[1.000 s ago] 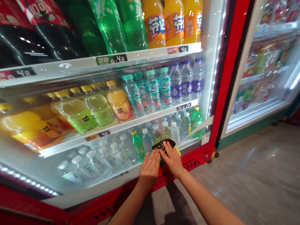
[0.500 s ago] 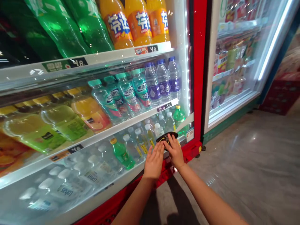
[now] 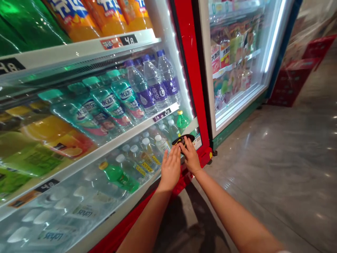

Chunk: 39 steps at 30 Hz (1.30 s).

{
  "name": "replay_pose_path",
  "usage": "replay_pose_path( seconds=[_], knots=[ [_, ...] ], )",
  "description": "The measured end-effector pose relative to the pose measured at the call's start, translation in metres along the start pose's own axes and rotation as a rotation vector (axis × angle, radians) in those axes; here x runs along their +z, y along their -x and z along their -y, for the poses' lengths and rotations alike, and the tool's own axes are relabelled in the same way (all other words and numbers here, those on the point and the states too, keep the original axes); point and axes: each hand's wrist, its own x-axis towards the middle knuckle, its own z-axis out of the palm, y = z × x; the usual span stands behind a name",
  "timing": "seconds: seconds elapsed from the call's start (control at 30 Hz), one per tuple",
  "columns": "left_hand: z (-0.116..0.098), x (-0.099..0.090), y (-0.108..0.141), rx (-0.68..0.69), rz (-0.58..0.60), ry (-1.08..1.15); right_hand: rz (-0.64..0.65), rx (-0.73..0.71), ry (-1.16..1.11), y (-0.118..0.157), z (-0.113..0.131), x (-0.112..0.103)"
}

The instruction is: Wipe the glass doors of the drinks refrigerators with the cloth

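Observation:
A flat, dark rounded object with yellow lines (image 3: 190,137) is at my fingertips, in front of the cooler's lower right corner; its exact kind I cannot make out. My left hand (image 3: 170,171) has its fingers long and close together, their tips against the object's near left side. From the right, my right hand (image 3: 191,159) lays its fingers over the object's top. Both thumbs and the underside of the object are hidden. Behind the glass, close beyond my hands, stand small clear bottles with white caps (image 3: 161,142) and a green bottle (image 3: 119,177).
Cooler shelves on the left hold orange soda bottles (image 3: 110,15), teal-capped bottles (image 3: 109,102) and purple-labelled water bottles (image 3: 160,93). A red cooler frame (image 3: 185,49) rises behind my hands. On the right are a second lit cooler (image 3: 237,66), red boxes (image 3: 285,82) and grey floor (image 3: 276,158).
The view has turned right and moved closer, so the shelves slide left and look larger. Both hands and the dark object have moved together, slightly up and left in the picture.

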Motion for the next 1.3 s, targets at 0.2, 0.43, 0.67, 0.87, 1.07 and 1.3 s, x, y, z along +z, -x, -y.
replay_pose_path(
  seconds=[0.2, 0.43, 0.67, 0.87, 1.07, 1.3],
  knots=[
    [0.014, -0.002, 0.007, 0.032, -0.017, -0.002, 0.024, -0.048, -0.016, -0.001, 0.012, 0.01],
    [-0.019, 0.029, -0.021, 0.166, 0.024, -0.018, -0.062, 0.153, 0.001, 0.028, -0.034, 0.005],
    [-0.008, -0.004, -0.069, 0.073, -0.096, -0.041, -0.172, 0.067, -0.062, -0.049, -0.021, -0.018],
    [-0.02, 0.014, -0.057, 0.121, -0.075, -0.017, -0.153, 0.054, -0.045, -0.025, -0.036, -0.022],
    [-0.008, -0.016, -0.104, 0.09, -0.117, -0.016, -0.208, 0.095, -0.069, -0.081, -0.025, -0.046],
    [0.001, -0.024, -0.076, 0.003, -0.194, -0.027, -0.151, -0.029, -0.07, -0.089, 0.001, -0.049]
  ],
)
